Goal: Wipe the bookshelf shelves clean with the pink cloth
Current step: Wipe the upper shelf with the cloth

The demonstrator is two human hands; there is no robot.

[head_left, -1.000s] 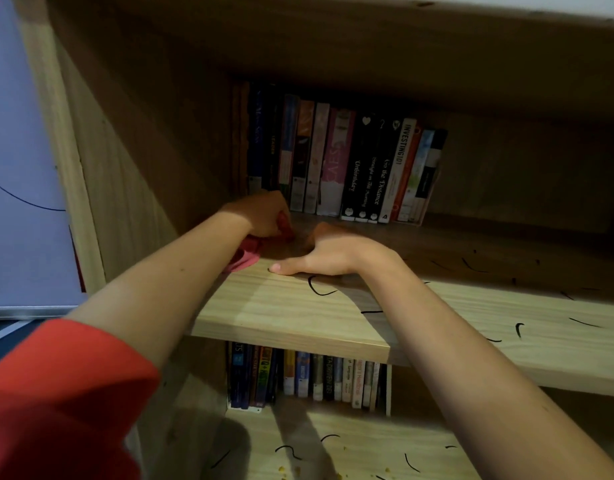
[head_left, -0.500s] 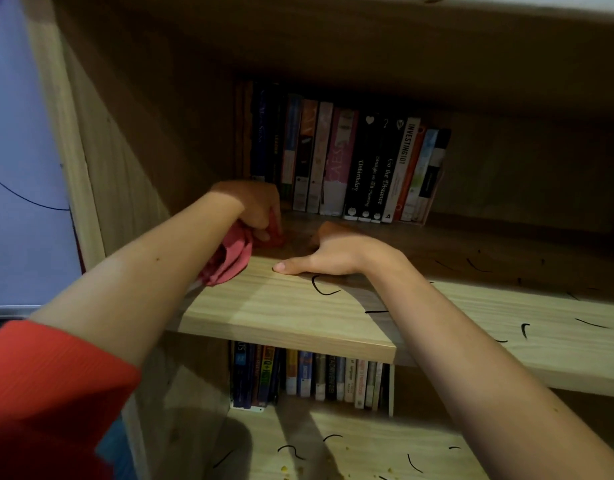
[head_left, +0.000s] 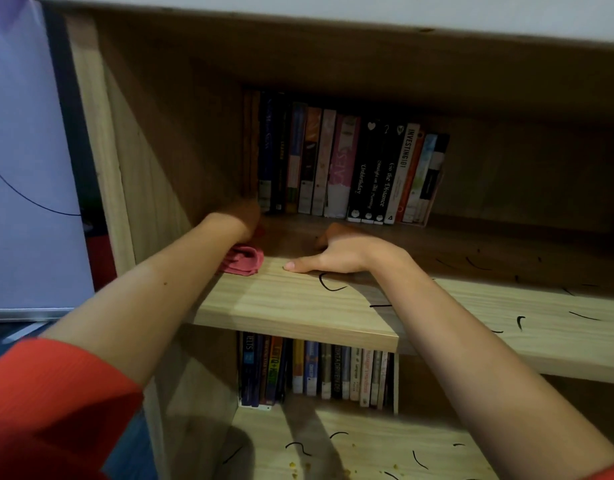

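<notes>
Wooden bookshelf in dim light, both arms reaching onto its middle shelf.

Left hand lies far back in the left corner, blurred and shadowed, on the pink cloth; whether its fingers are curled on the cloth or pressing it flat I cannot tell. Bunched folds of the cloth stick out from under the left wrist, on the shelf board near the left wall. Right hand rests spread and flat on the board just right of the cloth, holding nothing, thumb pointing left. Short dark curved marks dot the boards. Upright books line the back; more books stand on the shelf below.
</notes>
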